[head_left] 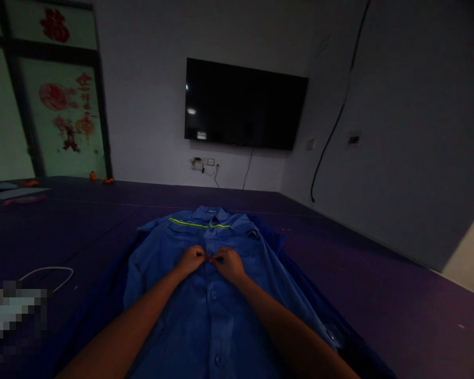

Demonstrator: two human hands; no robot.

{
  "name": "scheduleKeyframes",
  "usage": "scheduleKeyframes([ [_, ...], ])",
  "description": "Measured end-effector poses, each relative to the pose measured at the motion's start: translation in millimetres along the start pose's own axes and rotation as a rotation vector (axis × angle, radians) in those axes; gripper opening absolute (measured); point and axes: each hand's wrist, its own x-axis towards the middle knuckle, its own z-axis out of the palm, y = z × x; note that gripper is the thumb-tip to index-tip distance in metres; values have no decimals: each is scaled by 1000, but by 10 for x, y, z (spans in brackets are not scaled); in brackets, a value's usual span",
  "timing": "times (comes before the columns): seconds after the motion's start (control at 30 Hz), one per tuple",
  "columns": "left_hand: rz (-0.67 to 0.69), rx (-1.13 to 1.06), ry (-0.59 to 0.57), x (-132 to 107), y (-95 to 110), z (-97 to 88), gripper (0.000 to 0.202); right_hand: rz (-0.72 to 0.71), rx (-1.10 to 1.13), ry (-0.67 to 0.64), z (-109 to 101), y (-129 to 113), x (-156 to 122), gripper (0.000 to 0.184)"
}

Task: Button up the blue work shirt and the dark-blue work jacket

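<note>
On the purple floor (pixel 359 273): a mid-blue, button-front cloth shirt (pixel 189 310) lies spread face up, its folded pointed collar (pixel 199 212) at the far end and its hem end toward the person; darker blue cloth (pixel 274 238) shows from under both its sides.
Left hand (pixel 191 261): thumb and finger brought together in a narrow pinch on the front edge, around mid-chest.
Right hand (pixel 229 263): likewise pinched narrow, its fingertips meeting the other hand's at the same spot; whether a button sits between them, I cannot tell.
Shirt fabric: probably light and soft, with creases across the front that suggest it slides and rumples easily; little risk of breakage.
Button strip (pixel 221 334): looks like doubled cloth, so likely a bit stiffer than the panels and the better place to grip.
Round blue buttons (pixel 214 295): small, hard-looking and perhaps slippery; best taken by the rim between thumb and fingertip, with the other hand steadying the cloth edge close by.
Yellow-green chest stripe (pixel 189 223): beyond the hands, apart from both; probably a poor place to pull.
</note>
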Motion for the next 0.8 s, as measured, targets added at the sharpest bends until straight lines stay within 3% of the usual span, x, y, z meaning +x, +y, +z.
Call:
scheduleKeyframes([
  [0.27, -10, -88, -88, -9, 12, -71, 23, 60, 143, 45, 52, 39, 29, 8],
  [0.47, -84, -221, -76, -48, 76, -67, 28, 111, 191, 53, 42, 46, 66, 7],
  [0.67, -73, -216, -61, -67, 110, -65, 33, 104, 147, 50, 62, 26, 64, 9],
  [0.8, 6, -119, -42, -63, 126, -47, 26, 81, 146, 62, 100, 58, 43, 8],
])
